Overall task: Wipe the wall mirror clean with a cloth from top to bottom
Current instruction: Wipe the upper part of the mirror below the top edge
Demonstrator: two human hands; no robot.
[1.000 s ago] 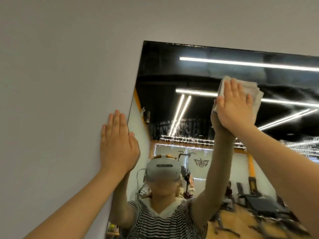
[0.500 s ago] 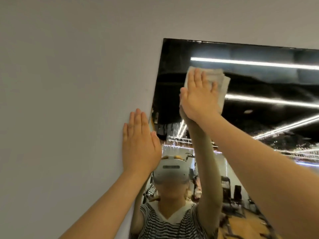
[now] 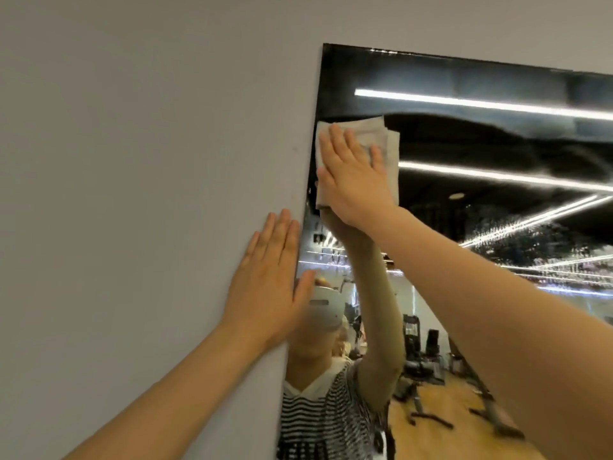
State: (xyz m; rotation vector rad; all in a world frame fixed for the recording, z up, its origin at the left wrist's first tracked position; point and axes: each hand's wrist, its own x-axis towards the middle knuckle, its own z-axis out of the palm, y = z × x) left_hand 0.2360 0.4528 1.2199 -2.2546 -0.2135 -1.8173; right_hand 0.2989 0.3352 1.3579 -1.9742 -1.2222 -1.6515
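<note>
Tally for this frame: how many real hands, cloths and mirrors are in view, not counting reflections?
Hands: 2, the left hand flat on the wall, the right hand pressing the cloth
Cloths: 1, the folded cloth
Mirrors: 1, the wall mirror
Total: 4

Right hand [image 3: 355, 180] and cloth [image 3: 381, 137] slid left across the mirror [image 3: 481, 134], from mid-glass a second ago to its left edge now. Also dropped slightly from the top edge. Streaky wiped band now trailing to the right.
</note>
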